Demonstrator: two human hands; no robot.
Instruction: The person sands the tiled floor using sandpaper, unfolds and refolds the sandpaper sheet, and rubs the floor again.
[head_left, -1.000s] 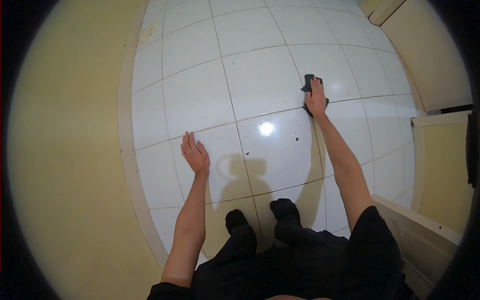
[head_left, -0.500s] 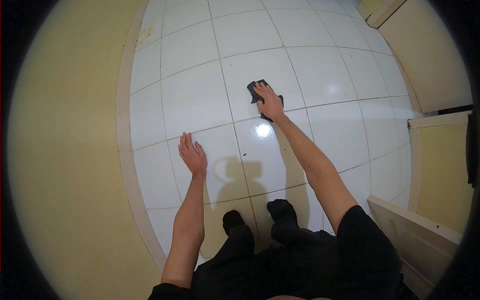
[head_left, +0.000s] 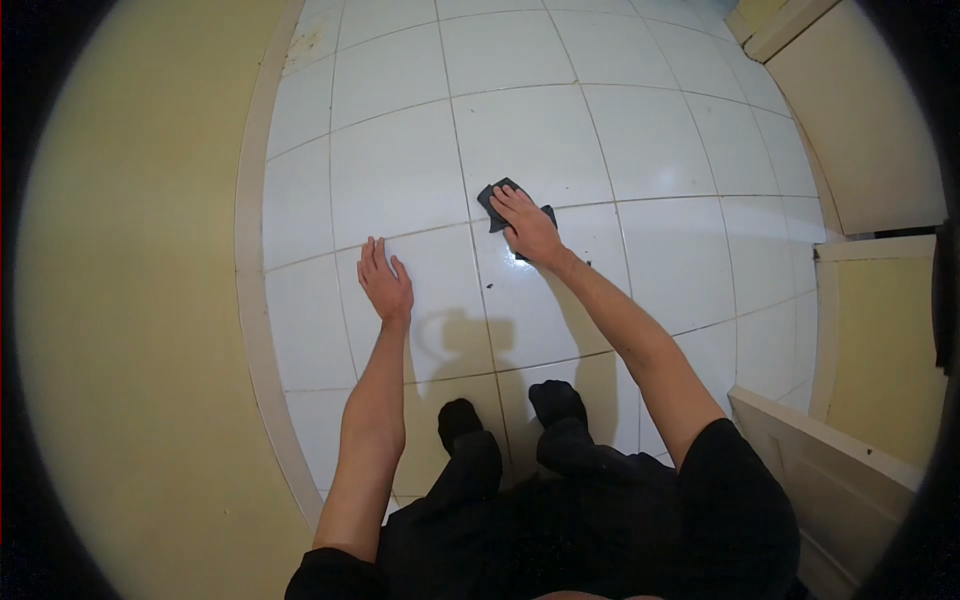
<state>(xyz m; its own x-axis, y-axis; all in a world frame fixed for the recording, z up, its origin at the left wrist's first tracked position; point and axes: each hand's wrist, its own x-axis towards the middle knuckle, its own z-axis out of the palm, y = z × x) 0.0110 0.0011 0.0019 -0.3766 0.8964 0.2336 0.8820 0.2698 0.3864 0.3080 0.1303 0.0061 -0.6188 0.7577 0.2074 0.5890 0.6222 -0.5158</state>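
Observation:
A crumpled dark grey cloth (head_left: 486,203) lies on the white tiled floor (head_left: 400,180), across a grout line. My right hand (head_left: 532,232) is pressed down over it, fingers stretched forward, with the cloth's edges showing on both sides of the hand. What is under the palm is hidden. Off to the left, my left hand (head_left: 386,285) rests on the floor with its thumb apart from the fingers and nothing in it. Small dark specks (head_left: 490,286) dot the tile between the hands.
A yellow wall (head_left: 140,300) with a pale skirting runs along the left. My feet (head_left: 558,403) in black socks stand just behind the hands. To the right are an open white door (head_left: 820,440) and a pale panel (head_left: 850,110). A brownish stain (head_left: 305,45) marks the far left tiles.
My right hand and the cloth have slid back towards me and slightly left, crossing the grout line. My left hand stays at about the same place on the floor; the view has shifted a little.

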